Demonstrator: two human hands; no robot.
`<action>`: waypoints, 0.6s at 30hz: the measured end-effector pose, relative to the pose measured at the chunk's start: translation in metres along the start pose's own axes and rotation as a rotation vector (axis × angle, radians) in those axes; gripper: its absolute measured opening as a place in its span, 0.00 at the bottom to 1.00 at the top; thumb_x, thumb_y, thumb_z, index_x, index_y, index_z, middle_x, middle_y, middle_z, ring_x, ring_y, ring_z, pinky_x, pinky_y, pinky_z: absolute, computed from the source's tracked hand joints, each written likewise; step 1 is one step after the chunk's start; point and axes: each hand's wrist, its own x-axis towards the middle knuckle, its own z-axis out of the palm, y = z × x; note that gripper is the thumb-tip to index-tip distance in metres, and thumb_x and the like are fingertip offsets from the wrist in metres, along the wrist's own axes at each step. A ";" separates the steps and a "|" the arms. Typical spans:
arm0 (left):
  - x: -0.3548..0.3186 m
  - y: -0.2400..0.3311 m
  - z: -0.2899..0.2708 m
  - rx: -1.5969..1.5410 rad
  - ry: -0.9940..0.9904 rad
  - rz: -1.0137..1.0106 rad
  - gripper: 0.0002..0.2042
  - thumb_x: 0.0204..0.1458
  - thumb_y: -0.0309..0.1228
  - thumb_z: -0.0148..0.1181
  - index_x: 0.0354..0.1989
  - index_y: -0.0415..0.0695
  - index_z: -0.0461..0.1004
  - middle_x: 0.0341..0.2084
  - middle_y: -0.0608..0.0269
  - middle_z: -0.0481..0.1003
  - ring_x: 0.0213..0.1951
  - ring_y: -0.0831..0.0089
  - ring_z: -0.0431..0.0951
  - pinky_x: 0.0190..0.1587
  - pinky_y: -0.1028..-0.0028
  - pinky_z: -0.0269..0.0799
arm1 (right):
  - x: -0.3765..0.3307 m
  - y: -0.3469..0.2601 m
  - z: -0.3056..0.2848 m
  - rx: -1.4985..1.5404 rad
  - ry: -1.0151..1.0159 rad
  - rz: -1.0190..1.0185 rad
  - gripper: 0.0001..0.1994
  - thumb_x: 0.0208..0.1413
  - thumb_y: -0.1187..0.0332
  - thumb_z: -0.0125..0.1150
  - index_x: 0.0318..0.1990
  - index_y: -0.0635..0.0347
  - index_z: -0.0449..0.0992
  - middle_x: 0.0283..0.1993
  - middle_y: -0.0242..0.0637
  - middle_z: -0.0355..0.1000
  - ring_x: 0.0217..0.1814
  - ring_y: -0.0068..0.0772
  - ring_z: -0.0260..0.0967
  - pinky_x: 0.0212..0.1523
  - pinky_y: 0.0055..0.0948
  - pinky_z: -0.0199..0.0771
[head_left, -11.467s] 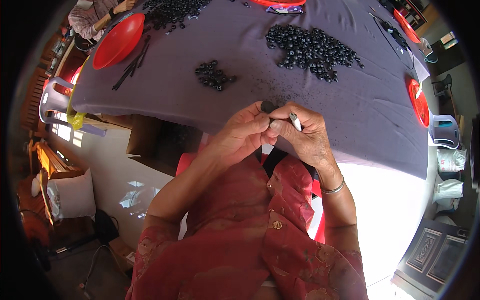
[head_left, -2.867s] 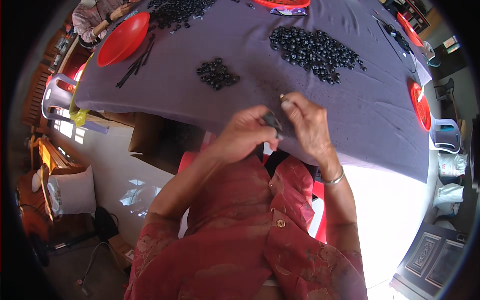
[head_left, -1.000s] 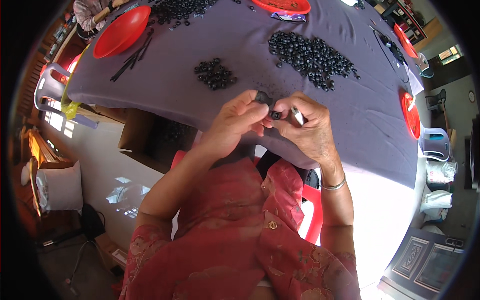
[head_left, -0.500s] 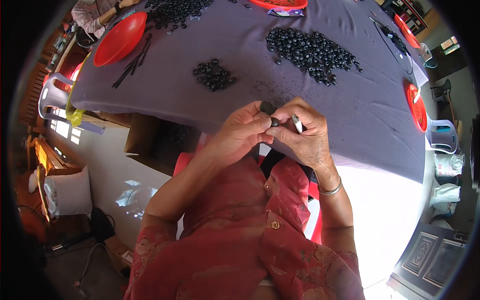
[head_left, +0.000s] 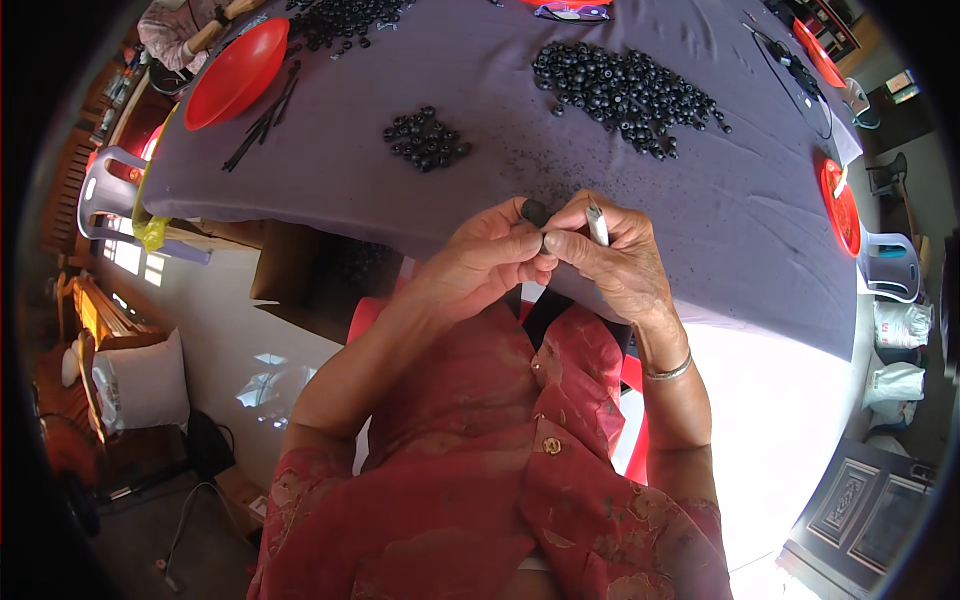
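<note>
My left hand [head_left: 482, 258] is closed in a pinch at the table's near edge, with a small dark round bead [head_left: 546, 243] between thumb and fingers. A black cover [head_left: 535, 211] sits on one of its fingertips. Against the bead presses the thumb of my right hand [head_left: 622, 258], which is curled round a white-handled tool [head_left: 598, 226]; the tool's working end is hidden by the fingers. Beyond my hands, a small cluster of dark beads [head_left: 427, 140] lies on the purple cloth [head_left: 330, 170], and a larger pile [head_left: 630, 97] is farther right. Dark crumbs are scattered between.
A red basin [head_left: 237, 75] and thin black sticks [head_left: 262, 115] lie at the far left, near another person's arm [head_left: 190, 35]. More beads [head_left: 335, 20] are heaped at the back. Glasses [head_left: 572, 13], a black cable [head_left: 790, 65] and a red tray [head_left: 840, 207] are farther off.
My right thumb has closed in over the bead, hiding more of it. The white-handled tool has tipped more upright. The view has shifted slightly.
</note>
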 end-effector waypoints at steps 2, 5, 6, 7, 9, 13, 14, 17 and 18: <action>0.000 -0.001 -0.001 0.000 0.024 -0.015 0.11 0.54 0.29 0.59 0.43 0.44 0.65 0.29 0.68 0.69 0.33 0.76 0.69 0.36 0.74 0.67 | 0.001 0.000 -0.001 -0.016 0.033 0.041 0.06 0.55 0.71 0.61 0.30 0.64 0.77 0.25 0.27 0.68 0.21 0.14 0.60 0.19 0.15 0.53; 0.001 -0.003 -0.002 -0.027 0.034 -0.017 0.11 0.54 0.29 0.59 0.43 0.45 0.65 0.29 0.68 0.70 0.33 0.76 0.68 0.36 0.74 0.67 | 0.002 0.005 -0.003 -0.001 0.030 0.041 0.05 0.55 0.71 0.60 0.30 0.63 0.77 0.25 0.25 0.68 0.20 0.11 0.52 0.18 0.15 0.50; 0.001 -0.002 -0.002 -0.026 0.033 -0.018 0.11 0.54 0.29 0.59 0.43 0.45 0.65 0.29 0.68 0.70 0.33 0.76 0.68 0.36 0.74 0.67 | 0.002 0.006 -0.004 -0.001 0.031 0.040 0.05 0.55 0.71 0.60 0.30 0.63 0.77 0.25 0.25 0.68 0.20 0.11 0.52 0.18 0.15 0.50; 0.002 -0.002 -0.002 -0.022 0.022 -0.020 0.12 0.54 0.28 0.59 0.43 0.45 0.65 0.29 0.68 0.70 0.33 0.76 0.68 0.36 0.74 0.67 | 0.002 0.006 -0.005 -0.034 0.059 0.050 0.05 0.55 0.71 0.60 0.30 0.63 0.77 0.25 0.25 0.68 0.20 0.11 0.54 0.19 0.16 0.51; 0.002 0.001 -0.001 -0.016 0.007 -0.019 0.12 0.53 0.28 0.59 0.44 0.46 0.65 0.29 0.68 0.71 0.33 0.76 0.69 0.36 0.74 0.67 | 0.002 0.012 -0.010 -0.070 0.086 0.056 0.05 0.55 0.72 0.60 0.31 0.63 0.77 0.25 0.25 0.69 0.21 0.11 0.55 0.19 0.16 0.52; 0.001 0.016 -0.007 0.505 0.305 0.100 0.08 0.51 0.26 0.61 0.39 0.44 0.70 0.27 0.68 0.72 0.29 0.79 0.70 0.33 0.78 0.68 | 0.003 0.016 -0.031 -0.660 0.186 0.057 0.06 0.53 0.71 0.61 0.28 0.64 0.76 0.21 0.24 0.67 0.22 0.14 0.57 0.23 0.20 0.58; 0.000 0.020 -0.016 0.860 0.461 0.168 0.07 0.50 0.26 0.61 0.36 0.43 0.72 0.26 0.68 0.72 0.28 0.80 0.70 0.31 0.79 0.68 | 0.002 0.010 -0.034 -0.784 0.189 0.172 0.07 0.52 0.70 0.62 0.27 0.65 0.75 0.20 0.24 0.66 0.22 0.15 0.58 0.24 0.22 0.60; 0.000 0.033 -0.045 1.277 0.625 0.435 0.07 0.46 0.24 0.64 0.34 0.38 0.73 0.24 0.66 0.72 0.25 0.80 0.71 0.28 0.79 0.68 | 0.019 0.001 -0.049 -0.865 0.288 0.150 0.11 0.49 0.65 0.63 0.26 0.65 0.74 0.15 0.38 0.64 0.19 0.23 0.61 0.25 0.29 0.64; 0.000 0.036 -0.050 1.476 0.747 0.582 0.09 0.45 0.23 0.65 0.34 0.37 0.73 0.23 0.64 0.72 0.24 0.79 0.71 0.28 0.78 0.68 | 0.029 -0.003 -0.054 -0.872 0.288 0.145 0.11 0.49 0.65 0.63 0.26 0.65 0.74 0.15 0.38 0.64 0.19 0.23 0.61 0.25 0.29 0.64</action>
